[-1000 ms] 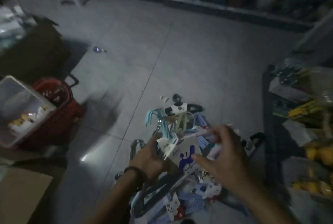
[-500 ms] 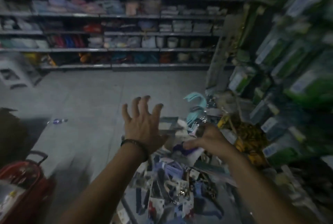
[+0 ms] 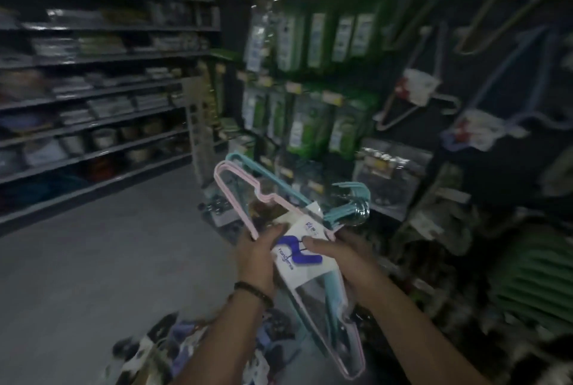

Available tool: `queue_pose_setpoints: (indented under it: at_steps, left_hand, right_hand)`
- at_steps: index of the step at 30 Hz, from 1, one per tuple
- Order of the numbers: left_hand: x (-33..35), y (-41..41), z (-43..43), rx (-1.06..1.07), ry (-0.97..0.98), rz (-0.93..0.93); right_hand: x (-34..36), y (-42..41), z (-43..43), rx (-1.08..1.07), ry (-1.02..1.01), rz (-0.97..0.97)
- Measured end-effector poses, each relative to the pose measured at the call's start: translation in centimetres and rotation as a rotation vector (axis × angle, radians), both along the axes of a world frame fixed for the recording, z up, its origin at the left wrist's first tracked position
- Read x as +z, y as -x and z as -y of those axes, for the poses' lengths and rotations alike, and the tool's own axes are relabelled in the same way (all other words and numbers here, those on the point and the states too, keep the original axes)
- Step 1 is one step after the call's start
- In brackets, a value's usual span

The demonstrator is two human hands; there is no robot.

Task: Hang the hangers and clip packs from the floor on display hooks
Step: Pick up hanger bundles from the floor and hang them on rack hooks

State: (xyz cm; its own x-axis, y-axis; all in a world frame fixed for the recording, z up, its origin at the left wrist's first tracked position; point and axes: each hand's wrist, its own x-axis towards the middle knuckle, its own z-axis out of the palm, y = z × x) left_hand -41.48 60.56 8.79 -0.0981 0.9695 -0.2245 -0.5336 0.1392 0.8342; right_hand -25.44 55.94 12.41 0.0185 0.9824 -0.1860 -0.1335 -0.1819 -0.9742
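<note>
grips the hanger pack (image 3: 305, 273) mid-air before the display rack (image 3: 459, 74), left hand (image 3: 257, 257) and right hand (image 3: 350, 263) fingers clamped round its labelled middle, long axis slanting upper-left to lower-right, hooks pointing right.

Hands: two, left hand (image 3: 257, 257), right hand (image 3: 344, 257). Hanger pack (image 3: 307, 248): one. Tagged hanger bundles (image 3: 417, 91) on wall: two.

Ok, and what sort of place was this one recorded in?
Most likely an aisle in a household-goods shop. Stocked shelves run along the left, green packs hang in rows on a display wall, and the left hand and right hand hold a labelled hanger pack.
</note>
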Motion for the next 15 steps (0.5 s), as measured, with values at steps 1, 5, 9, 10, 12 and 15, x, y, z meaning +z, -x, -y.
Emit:
queue_pose_setpoints:
  at_steps: [1,5,9,10,12,15]
  left_hand:
    - [0.7,-1.6,0.4,-0.035,0.016,0.021]
    - [3.9,-8.2,2.8,-0.201,-0.006,-0.054]
    - [6.2,-15.3,4.6,-0.292,-0.129,-0.225]
    - [6.8,-17.0,5.1,-0.339,-0.162,-0.232]
    - [8.0,-21.0,6.2,-0.416,-0.223,-0.264]
    - [9.6,-27.8,8.3,-0.521,-0.350,-0.317]
  right_hand:
    - [0.6,-1.3,1.4,-0.057,-0.016,0.068]
    - [2.4,-7.0,7.0,-0.294,-0.095,0.721]
    - [6.3,-13.5,12.4,-0.572,-0.093,1.492]
    - [7.1,-15.4,12.9,-0.644,-0.148,1.541]
    - [9.4,-19.0,13.7,-0.703,-0.281,1.584]
    - [12.1,-24.0,14.1,-0.610,-0.329,1.589]
